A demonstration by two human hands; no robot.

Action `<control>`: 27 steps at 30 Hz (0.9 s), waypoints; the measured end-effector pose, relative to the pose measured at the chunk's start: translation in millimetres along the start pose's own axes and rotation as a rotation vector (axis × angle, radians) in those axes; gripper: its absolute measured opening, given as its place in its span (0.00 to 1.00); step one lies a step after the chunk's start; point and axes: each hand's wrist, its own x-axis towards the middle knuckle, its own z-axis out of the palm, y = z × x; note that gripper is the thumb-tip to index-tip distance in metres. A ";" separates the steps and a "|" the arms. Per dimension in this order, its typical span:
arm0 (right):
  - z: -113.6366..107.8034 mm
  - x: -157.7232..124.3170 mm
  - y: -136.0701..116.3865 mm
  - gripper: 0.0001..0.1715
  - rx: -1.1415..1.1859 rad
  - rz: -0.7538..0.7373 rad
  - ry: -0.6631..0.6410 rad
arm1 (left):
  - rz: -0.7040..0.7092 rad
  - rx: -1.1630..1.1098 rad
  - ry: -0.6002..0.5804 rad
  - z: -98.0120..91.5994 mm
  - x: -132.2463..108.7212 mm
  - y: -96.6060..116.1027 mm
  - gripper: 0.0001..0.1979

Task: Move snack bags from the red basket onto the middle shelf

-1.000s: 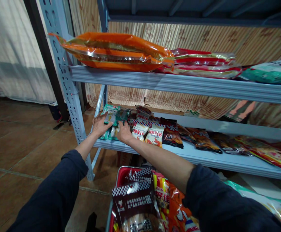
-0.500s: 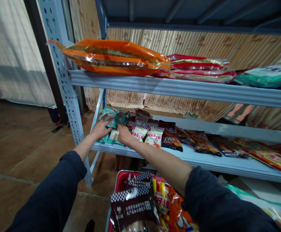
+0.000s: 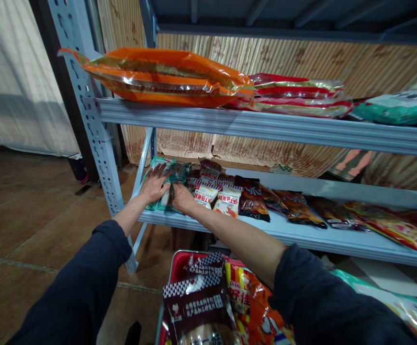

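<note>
At the left end of the lower shelf, several green snack bags (image 3: 180,171) lie in a cluster. My left hand (image 3: 154,186) rests on them from the left, its fingers stretched out and spread over the bags. Close beside it, my right hand (image 3: 182,197) touches the right side of the same cluster, its fingers curled in against a green bag at the front and partly hidden. White snack bags (image 3: 205,194) with red lettering lie just right of my right hand, and brown packs show behind them.
Dark snack bags (image 3: 253,200) continue rightward along the lower shelf (image 3: 287,237). Above, a large orange bag (image 3: 165,79) overhangs the upper shelf beam (image 3: 201,118). A perforated upright (image 3: 91,120) stands at left. Below my arms is a red basket (image 3: 179,263) filled with snack packs.
Both hands have shifted slightly and stay on the green bags. The left hand's fingers lie a little farther over them. The whole view has moved slightly.
</note>
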 end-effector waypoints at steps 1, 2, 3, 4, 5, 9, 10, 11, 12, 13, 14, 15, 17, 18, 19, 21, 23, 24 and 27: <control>0.2 0.1 -0.2 0.30 -0.001 0.001 0.000 | -0.004 0.002 -0.013 1.6 0.8 1.3 0.24; 0.1 0.1 -0.3 0.29 -0.001 0.002 -0.002 | -0.023 0.003 -0.025 3.3 1.5 1.8 0.24; -0.3 0.2 -0.3 0.29 0.000 -0.001 -0.005 | -0.046 0.005 -0.040 5.1 2.2 1.5 0.24; -0.9 0.3 -0.2 0.29 0.001 -0.005 -0.008 | -0.066 0.009 -0.057 6.6 2.6 0.6 0.24; -1.8 0.5 -0.1 0.28 0.001 -0.010 -0.012 | -0.080 0.015 -0.074 7.7 2.8 -0.7 0.25; -6.8 0.4 -1.3 0.27 0.006 -0.030 -0.020 | -0.074 0.038 -0.073 5.3 2.2 -4.4 0.25; -8.4 0.0 -2.2 0.27 0.009 -0.029 -0.017 | -0.072 0.037 -0.057 2.9 1.8 -4.1 0.25; -10.4 -0.6 -3.3 0.27 0.012 -0.028 -0.012 | -0.071 0.033 -0.038 0.0 1.3 -3.0 0.25; -12.6 -1.6 -4.6 0.28 0.011 -0.027 -0.005 | -0.071 0.025 -0.019 -3.4 0.6 -1.0 0.25; -15.2 -2.9 -5.9 0.28 0.009 -0.030 0.003 | -0.068 0.013 0.000 -7.0 -0.4 1.9 0.25; -18.2 -4.7 -7.3 0.28 0.003 -0.040 0.013 | -0.060 -0.004 0.016 -10.8 -1.9 6.0 0.24; -21.6 -7.0 -8.5 0.28 -0.005 -0.060 0.024 | -0.047 -0.025 0.032 -14.6 -3.9 11.3 0.23; -29.8 -14.0 -10.5 0.27 -0.034 -0.117 0.046 | -0.022 -0.079 0.061 -22.0 -9.6 25.7 0.21; -34.7 -19.1 -11.3 0.26 -0.056 -0.147 0.049 | -0.020 -0.114 0.073 -25.7 -13.5 34.8 0.20; -40.2 -25.4 -12.2 0.25 -0.082 -0.169 0.046 | -0.024 -0.153 0.079 -29.4 -17.9 45.1 0.19; -53.7 -42.7 -14.9 0.24 -0.132 -0.173 0.000 | -0.053 -0.248 0.070 -38.1 -28.2 68.2 0.17; -70.7 -66.3 -19.2 0.20 -0.176 -0.136 -0.092 | -0.074 -0.346 0.017 -49.0 -40.4 93.6 0.17; -80.5 -80.2 -21.8 0.19 -0.206 -0.125 -0.150 | -0.069 -0.391 -0.029 -55.2 -47.2 106.8 0.17; -111.7 -126.3 -28.3 0.16 -0.256 -0.079 -0.326 | -0.064 -0.517 -0.191 -74.3 -70.2 147.0 0.16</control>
